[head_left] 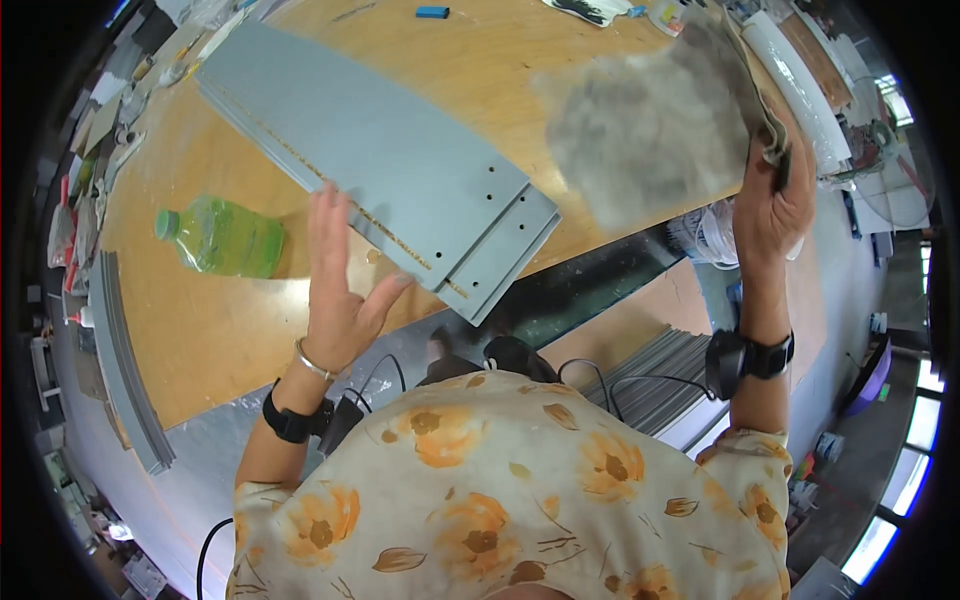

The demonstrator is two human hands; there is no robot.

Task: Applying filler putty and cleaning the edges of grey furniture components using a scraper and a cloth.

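Observation:
Grey flat panels (370, 130), stacked slightly out of line, lie slantwise on the wooden table. Small dark holes show near their close end, and a yellowish-brown strip runs along the left edge. My left hand (340, 290) is open by that edge, fingers stretched and thumb apart; whether it touches the panels I cannot tell. At the right, my right hand (775, 215) is closed on a dirty grey cloth (640, 130). The cloth spreads leftward over the table, smeared by motion. Left of my left hand, a bottle of green liquid (230, 238) lies on its side.
The table (200, 350) has a small blue block (432, 12) at its far side. A white roll (800, 90) lies at the far right. Grey strips (130, 370) curve along the left. More grey strips (640, 385) are stacked below the table's near edge, beside a white bucket (705, 235).

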